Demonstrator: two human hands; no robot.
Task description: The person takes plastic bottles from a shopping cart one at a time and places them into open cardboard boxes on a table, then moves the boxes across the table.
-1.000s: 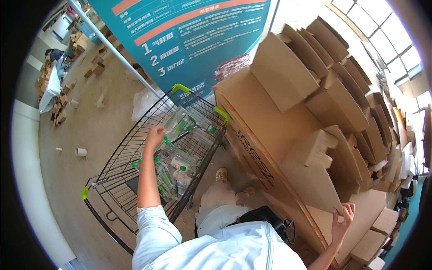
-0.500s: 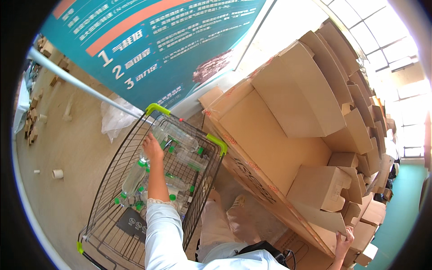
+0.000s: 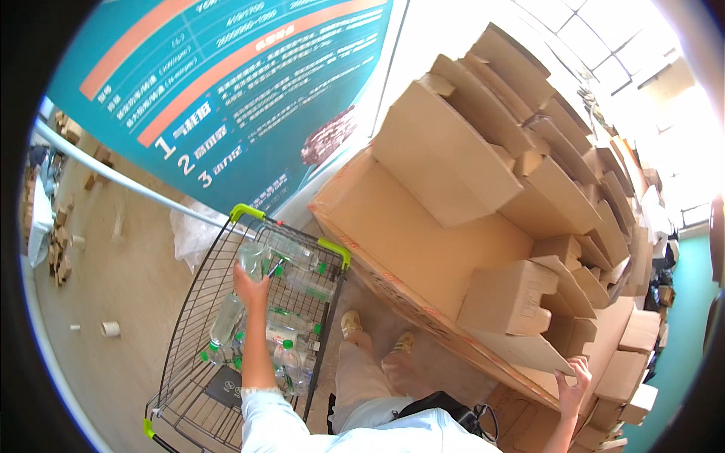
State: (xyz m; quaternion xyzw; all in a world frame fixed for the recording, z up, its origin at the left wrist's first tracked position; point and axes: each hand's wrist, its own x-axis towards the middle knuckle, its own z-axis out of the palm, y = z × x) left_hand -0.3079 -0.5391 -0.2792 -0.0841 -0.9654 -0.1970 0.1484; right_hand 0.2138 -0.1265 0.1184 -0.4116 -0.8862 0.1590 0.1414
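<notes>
My left hand reaches into a wire shopping cart with bright green corner pieces. Its fingers are closed round a clear plastic bottle near the cart's far end. More clear bottles with green caps lie below and beside it, among them a large bottle by the left wires and an upright one nearer me. At the lower right, my right hand pinches the edge of a flap on an open cardboard box, fingers over the top and thumb below.
A large shallow cardboard carton holds several stacked open boxes on the right. Behind the cart stands a teal banner beside a pale pole. Clear plastic sheeting and a white roll lie on the floor.
The bottle in my left hand is now tipped more upright and shows more fully. My right hand keeps its hold on the flap. The whole view has shifted slightly.
</notes>
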